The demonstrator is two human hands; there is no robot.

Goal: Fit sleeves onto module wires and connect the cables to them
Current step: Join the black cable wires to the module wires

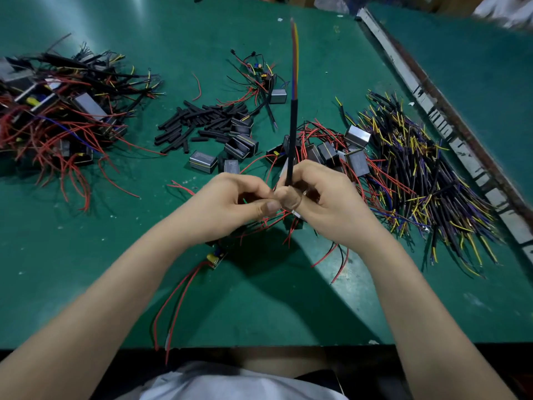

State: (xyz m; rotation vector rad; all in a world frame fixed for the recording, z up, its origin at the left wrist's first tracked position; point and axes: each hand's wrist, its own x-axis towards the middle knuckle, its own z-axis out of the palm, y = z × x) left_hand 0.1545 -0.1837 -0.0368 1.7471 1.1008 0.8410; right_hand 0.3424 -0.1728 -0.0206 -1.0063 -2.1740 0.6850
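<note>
Black-jacketed cable [292,134] is gripped upright by the right hand [323,203]; red module wires [271,219] are pinched by the left hand [230,203]; joining seems unfinished, with many loose black sleeves [199,122] waiting.

A green table mat [202,30] meets a taped metal strip [427,102].
</note>
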